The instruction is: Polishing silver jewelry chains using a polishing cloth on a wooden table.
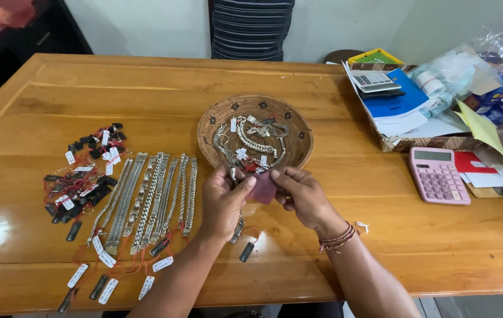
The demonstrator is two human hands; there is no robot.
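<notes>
a glossy wooden worktop [145, 88] carries a woven tray [210, 126] at centre, a row of silver bracelets [148, 200] lower left, a pink calculator [438, 175] at right.

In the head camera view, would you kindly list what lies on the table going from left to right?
Pile of black tagged pieces → row of silver chain bracelets → left hand → maroon cloth → right hand → pink calculator.

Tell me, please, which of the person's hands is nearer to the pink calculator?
The right hand is nearer: it lies left of the pink calculator across bare table. The left hand is farther left still, beyond the right hand.
</notes>
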